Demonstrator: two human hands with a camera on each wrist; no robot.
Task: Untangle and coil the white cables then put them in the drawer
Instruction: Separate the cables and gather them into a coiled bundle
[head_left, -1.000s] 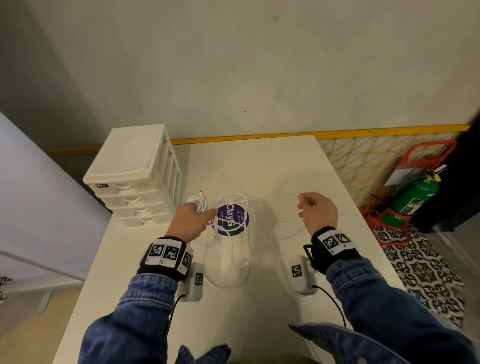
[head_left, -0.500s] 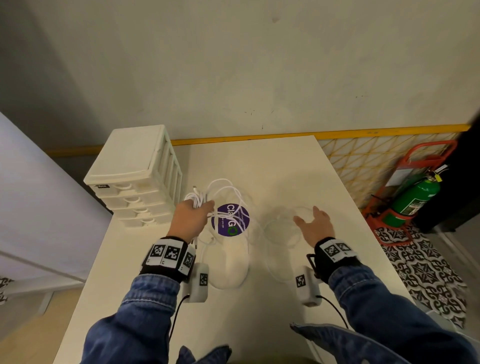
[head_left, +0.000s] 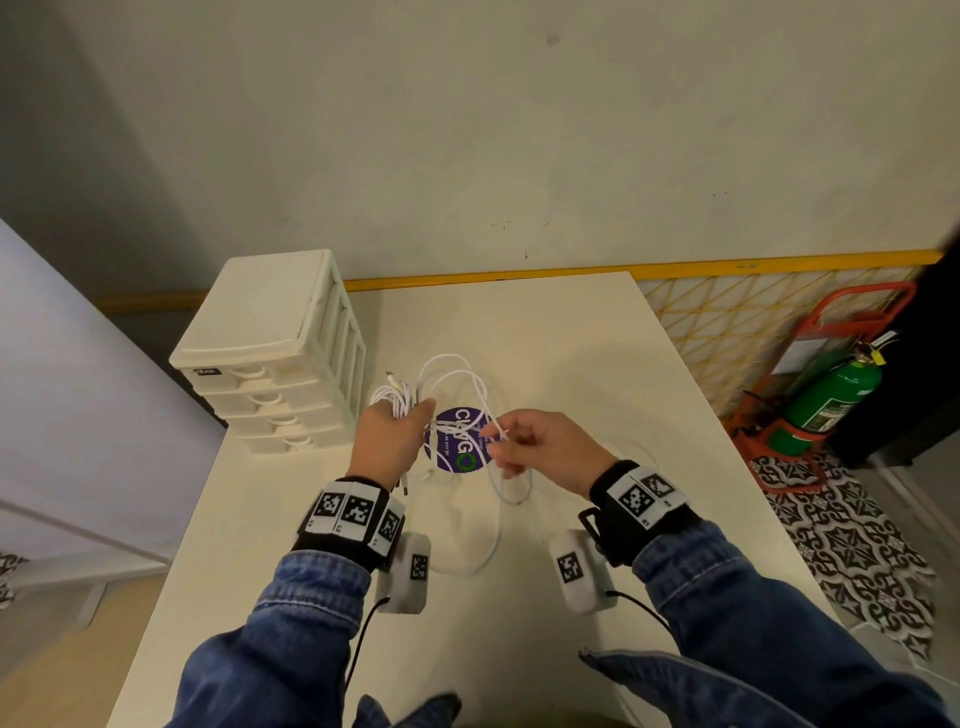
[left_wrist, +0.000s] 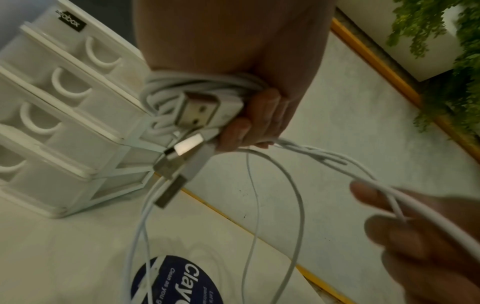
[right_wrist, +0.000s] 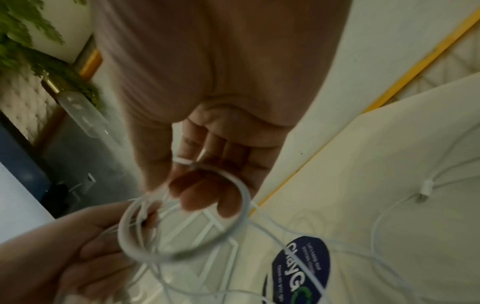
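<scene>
White cables (head_left: 452, 384), tangled loops, partly coiled

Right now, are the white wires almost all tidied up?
Partly. Done: the left hand grips a wound bundle of white cables with USB plugs sticking out. In hand: the right hand pinches a loose strand. Left: more cable lies looped on the table, and all four shut drawers await it.
</scene>
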